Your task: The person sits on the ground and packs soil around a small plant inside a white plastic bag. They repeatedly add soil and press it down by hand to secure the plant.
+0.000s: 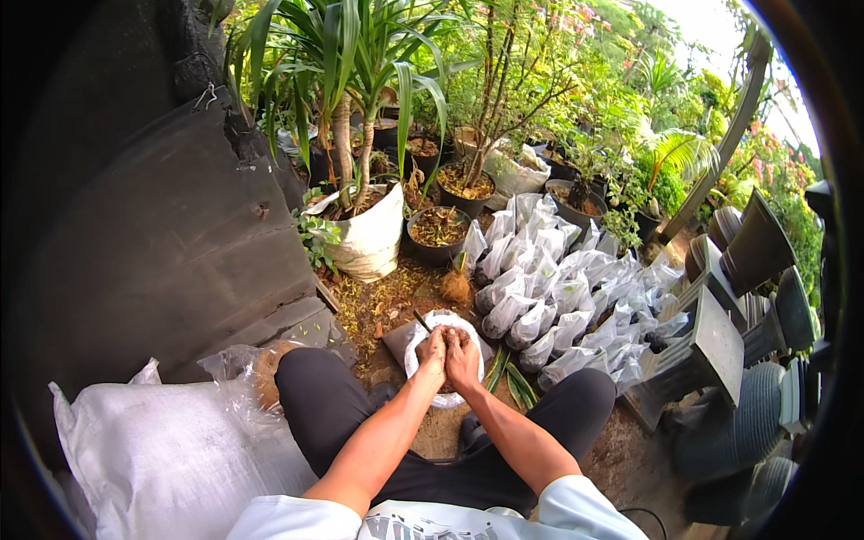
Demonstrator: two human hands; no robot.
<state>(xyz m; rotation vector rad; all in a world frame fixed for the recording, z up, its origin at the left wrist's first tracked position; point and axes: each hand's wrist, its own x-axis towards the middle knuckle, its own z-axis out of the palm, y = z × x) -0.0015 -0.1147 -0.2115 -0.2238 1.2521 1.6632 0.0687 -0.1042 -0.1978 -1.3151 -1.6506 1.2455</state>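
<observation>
Work in hand: the white bag (441, 318) sits open on the ground between the person's knees, with dark, soil-like matter visible inside its near edge. A narrow dark-green piece, apparently a leaf or stem, projects beside the fingers on the far left side of the opening; its base is hidden.

Progress: judged as partway. The bag has been opened and holds some filling, but its level is masked by the hands, so completion cannot be confirmed. Settling the contents and finishing the bag appear to be outstanding. To the right, rows of clear plastic bags (562, 292) with dark bases stand close together, possibly finished units of similar work; this is inference only. A brown root ball (456, 286) rests on the ground just beyond the white bag, and long green leaves (520, 387) lie to its right, neither in use.

Pose: both forearms enter from the lower edge and converge, the left slanting up to the right, the right slanting up to the left. The left hand (432, 351) and right hand (463, 356) meet over the bag's opening, side by side and touching, backs upward, fingers curled inward and down. Soil marks are noted on the fingers. Whether anything is gripped beneath them cannot be told from this view
</observation>
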